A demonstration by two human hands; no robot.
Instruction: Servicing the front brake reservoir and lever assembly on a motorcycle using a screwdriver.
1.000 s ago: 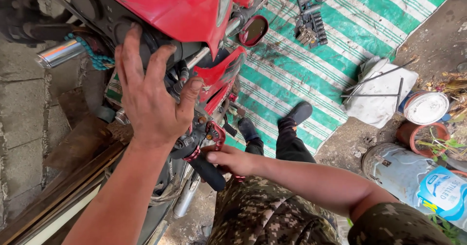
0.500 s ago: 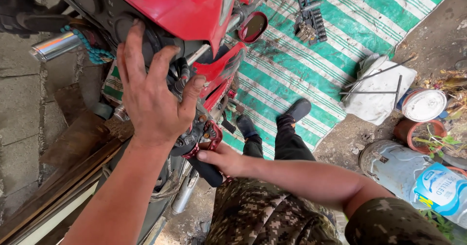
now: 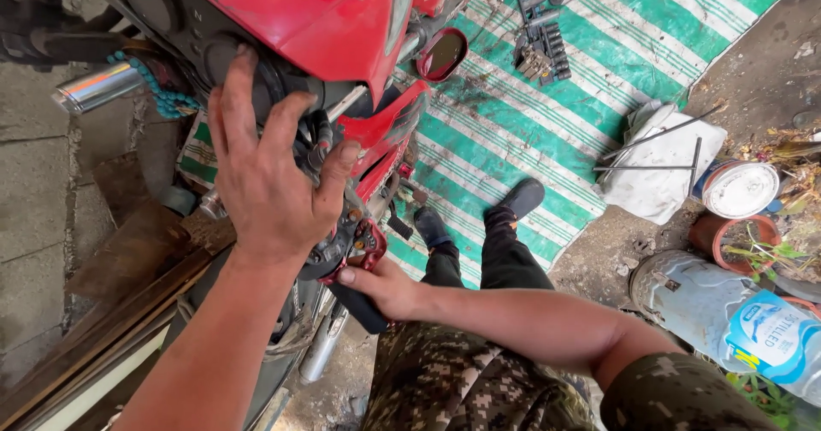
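Little has moved since the earlier frames: both hands stay on the red motorbike (image 3: 325, 20), view only drifts slightly. Left hand (image 3: 269, 183) lies spread, fingers apart, pressed flat over the handlebar controls. Right hand (image 3: 385, 287) has fingers wrapped tight around the black grip (image 3: 359, 307), beside the red switch housing (image 3: 366, 241). Step looks like working the grip at the bar end; next move likely calls for a firm twist or pull while the left braces. Grip's long axis runs diagonally, free end pointing down-right toward the camouflage trousers (image 3: 462, 380). Socket set (image 3: 539, 42) sits on the striped mat (image 3: 581, 115), near its far edge.

Outdoor repair spot: motorbike (image 3: 325, 20), socket set (image 3: 540, 50), tarp (image 3: 530, 132).
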